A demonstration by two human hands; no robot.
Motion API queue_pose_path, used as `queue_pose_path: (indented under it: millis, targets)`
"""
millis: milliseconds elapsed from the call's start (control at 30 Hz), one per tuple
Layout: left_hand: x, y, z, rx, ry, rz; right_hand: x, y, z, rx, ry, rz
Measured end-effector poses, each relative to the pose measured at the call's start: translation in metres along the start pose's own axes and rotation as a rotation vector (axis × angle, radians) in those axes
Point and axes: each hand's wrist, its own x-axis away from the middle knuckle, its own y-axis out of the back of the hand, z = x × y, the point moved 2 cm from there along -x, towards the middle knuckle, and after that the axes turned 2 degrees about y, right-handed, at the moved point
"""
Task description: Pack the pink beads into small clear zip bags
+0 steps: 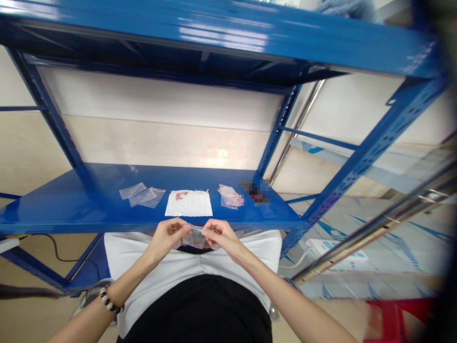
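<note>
A small clear zip bag (194, 238) is stretched between my two hands, just in front of the shelf's front edge. My left hand (170, 233) pinches its upper left corner, and my right hand (220, 234) pinches the upper right corner. Small pinkish bits seem to lie low in the bag, too small to make out. Beyond my hands a white cloth (189, 206) lies flat on the shelf, with a few small pink and brownish pieces (181, 195) on it. Right of the cloth rest clear bags with pink contents (229, 196). To its left are several flat clear zip bags (147, 196).
The blue metal shelf (103, 195) has an upper beam (221, 28) above and uprights on both sides. A blurred-out dark object (255, 191) lies at the shelf's right end. Metal rails (378, 224) run along the right, and a red stool (387, 319) stands at the lower right.
</note>
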Motion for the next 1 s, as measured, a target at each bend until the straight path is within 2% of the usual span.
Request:
queue_pose_path:
  millis: [233,467,600,733,867,1000]
  targets:
    - [-0.003,0.001,0.011,-0.008,-0.006,-0.003,-0.002,0.0,-0.004,0.007,-0.029,0.005]
    - [-0.005,0.004,0.013,-0.043,-0.005,0.014,-0.004,0.012,0.006,-0.11,0.124,-0.225]
    - [-0.002,0.001,0.008,-0.08,0.022,0.086,-0.003,0.017,0.015,-0.241,0.162,-0.26]
    - [0.004,-0.006,0.01,0.028,0.088,0.16,-0.003,0.021,0.021,-0.33,0.155,-0.329]
    - [0.01,-0.012,0.012,0.047,0.113,0.228,-0.013,0.044,0.029,-0.36,0.147,-0.469]
    - [0.014,-0.017,0.006,-0.012,0.094,0.267,-0.04,0.09,0.04,-0.161,0.218,-0.622]
